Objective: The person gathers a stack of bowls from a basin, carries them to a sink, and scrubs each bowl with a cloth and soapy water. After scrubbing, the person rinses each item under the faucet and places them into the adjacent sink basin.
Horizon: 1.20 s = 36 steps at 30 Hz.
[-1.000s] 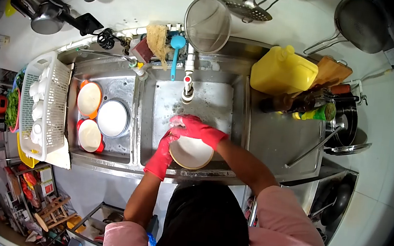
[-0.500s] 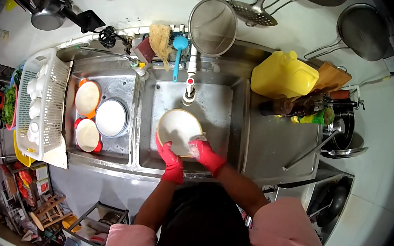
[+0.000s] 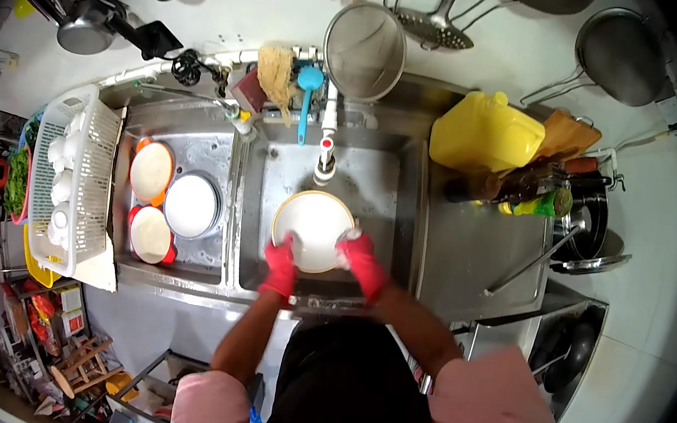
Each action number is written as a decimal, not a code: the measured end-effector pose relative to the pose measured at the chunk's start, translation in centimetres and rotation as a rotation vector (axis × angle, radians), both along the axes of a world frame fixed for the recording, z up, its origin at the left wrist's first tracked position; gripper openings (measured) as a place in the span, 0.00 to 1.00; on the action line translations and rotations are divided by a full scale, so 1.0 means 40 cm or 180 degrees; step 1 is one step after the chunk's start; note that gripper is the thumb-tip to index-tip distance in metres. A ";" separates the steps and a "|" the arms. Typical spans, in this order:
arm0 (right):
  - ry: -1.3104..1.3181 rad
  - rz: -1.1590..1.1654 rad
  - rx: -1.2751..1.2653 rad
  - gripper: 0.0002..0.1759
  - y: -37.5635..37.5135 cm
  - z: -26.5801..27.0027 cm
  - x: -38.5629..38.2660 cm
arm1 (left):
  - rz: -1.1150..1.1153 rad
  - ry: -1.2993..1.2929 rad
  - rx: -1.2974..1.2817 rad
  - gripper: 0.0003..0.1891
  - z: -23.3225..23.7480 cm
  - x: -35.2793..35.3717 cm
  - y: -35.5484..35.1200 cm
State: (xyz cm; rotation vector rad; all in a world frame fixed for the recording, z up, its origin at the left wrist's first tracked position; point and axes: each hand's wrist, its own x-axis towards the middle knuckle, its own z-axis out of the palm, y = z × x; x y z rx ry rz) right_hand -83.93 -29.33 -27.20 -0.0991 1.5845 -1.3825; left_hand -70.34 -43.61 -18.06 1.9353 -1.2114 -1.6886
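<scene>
A white bowl with a tan rim is held over the right sink basin, its inside facing up. My left hand, in a red rubber glove, grips the bowl's lower left rim, with the thumb over the inside. On the opposite side my right hand, gloved in the same red, closes on the right rim. A greyish-white patch shows at the right fingertips; I cannot tell whether it is suds or a scrubber. The white tap is just beyond the bowl.
The left basin holds a stack of white bowls, an orange-handled dish and a red-handled dish. A white basket of cups stands at far left. A yellow jug and bottles are on the right. A strainer hangs above.
The bowl has shifted slightly right and its inside looks brighter. My left hand has moved left and down along its rim; my right hand has moved right to its side.
</scene>
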 end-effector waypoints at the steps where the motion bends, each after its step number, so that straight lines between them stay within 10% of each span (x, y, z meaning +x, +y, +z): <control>1: -0.0634 -0.0310 0.0277 0.09 -0.032 0.204 -0.018 | -0.0132 0.1138 -0.0436 0.12 0.014 0.004 -0.035; 3: -0.0854 -0.0723 -0.0284 0.10 -0.043 0.248 0.031 | -0.0286 0.0817 -0.0843 0.15 -0.012 0.013 -0.045; 5: -0.0541 -0.1903 -0.0285 0.10 -0.076 0.226 0.151 | 0.1210 0.1130 -0.1031 0.17 -0.088 -0.026 0.102; 7: 0.1359 -0.2170 -0.0664 0.10 -0.115 0.007 0.170 | 0.1575 0.1050 -0.1146 0.30 -0.191 -0.030 0.198; 9: 0.0213 -0.1677 -0.0457 0.10 -0.059 0.075 0.124 | 0.0995 0.0766 -0.0193 0.34 -0.231 0.009 0.150; 10: 0.1229 -0.0543 0.0995 0.28 -0.057 0.126 0.069 | 0.0804 0.0515 0.0216 0.35 -0.224 0.016 0.119; 13: 0.3478 0.0473 0.1367 0.26 -0.048 0.178 0.075 | 0.0519 0.0685 0.1285 0.28 0.008 -0.103 0.007; 15: 0.2270 0.1027 0.1532 0.21 -0.078 0.323 0.088 | 0.1462 0.2371 0.1605 0.22 -0.106 -0.163 0.005; 16: 0.2395 0.1215 0.1530 0.21 -0.064 0.330 0.113 | 0.1381 0.1628 0.1372 0.17 -0.303 -0.151 0.005; 19: 0.1725 0.0897 0.0251 0.22 -0.042 0.270 0.092 | 0.1595 0.2402 0.0980 0.17 -0.127 -0.113 0.013; 21: 0.3096 0.1116 -0.0736 0.22 -0.015 0.311 0.092 | 0.1062 0.2603 0.0408 0.17 -0.048 -0.104 0.031; 25: 0.2627 0.0668 -0.0998 0.19 -0.125 0.372 0.030 | 0.0043 0.3343 0.1046 0.20 -0.033 -0.069 0.042; 29: 0.4174 0.2059 -0.1764 0.16 -0.214 0.378 -0.065 | -0.1123 0.3011 0.0895 0.22 0.059 -0.034 0.039; 33: -0.0028 0.2180 -0.0564 0.18 -0.240 0.322 -0.164 | -0.1548 0.2716 0.1147 0.22 0.171 0.018 0.022; 36: -0.1283 0.0957 -0.1164 0.16 -0.192 0.249 -0.167 | -0.0660 0.2826 0.1100 0.22 0.209 0.047 0.023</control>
